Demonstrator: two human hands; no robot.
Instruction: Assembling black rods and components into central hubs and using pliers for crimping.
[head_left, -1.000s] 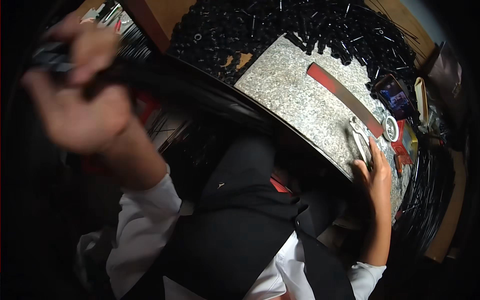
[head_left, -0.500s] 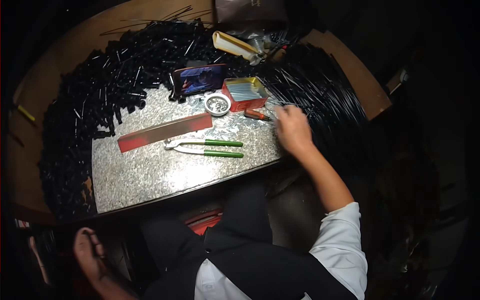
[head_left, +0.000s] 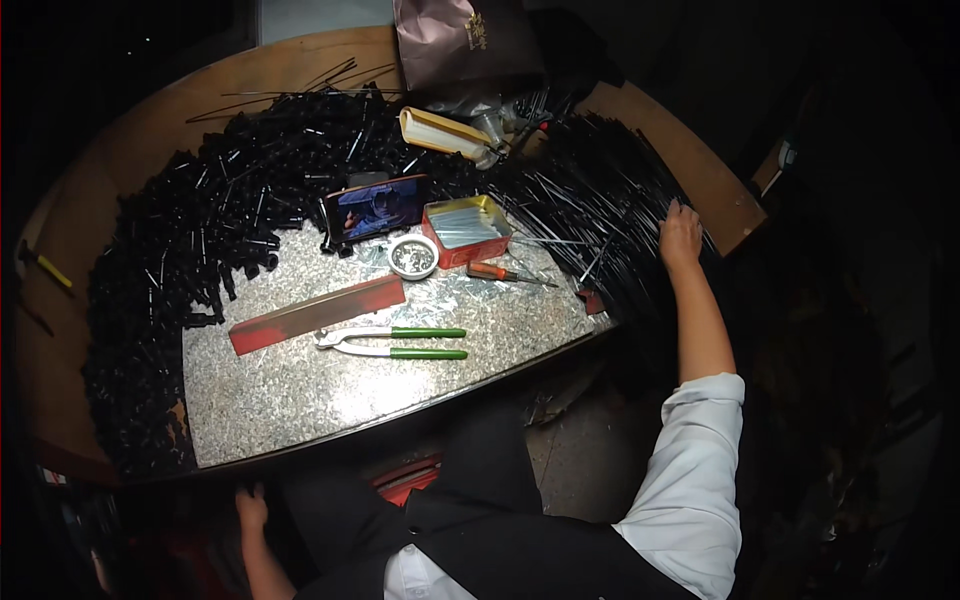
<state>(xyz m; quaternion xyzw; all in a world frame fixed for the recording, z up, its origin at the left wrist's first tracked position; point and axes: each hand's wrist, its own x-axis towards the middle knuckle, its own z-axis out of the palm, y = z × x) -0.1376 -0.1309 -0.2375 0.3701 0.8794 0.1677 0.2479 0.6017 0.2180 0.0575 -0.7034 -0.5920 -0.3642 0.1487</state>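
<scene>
My right hand (head_left: 682, 237) lies on the far right side of a thick pile of long black rods (head_left: 640, 185), palm down. Its fingers look slightly bent and apart over the rods, and I see nothing held in them. Low at the left, below the table's front edge, my left hand (head_left: 252, 510) is in shadow. Its thumb and a finger show apart, with nothing visible between them. Nearest my right hand on the table are a dark red piece (head_left: 592, 301) and a thin silvery rod (head_left: 597, 257), with an orange-handled screwdriver (head_left: 490, 271) further left.
On the speckled tabletop (head_left: 270, 400) lie green-handled pincers (head_left: 428, 353) and a red-edged bar (head_left: 318, 312). Behind them stand a white bowl (head_left: 413, 274), a red tin (head_left: 484, 258) of thin grey rods and a phone (head_left: 378, 208). Short black parts (head_left: 160, 270) are heaped at left.
My right hand has moved right, from beside the screwdriver onto the black rods. My left hand has shifted right, nearer the table's front edge. The view has tilted, so the table sits lower.
</scene>
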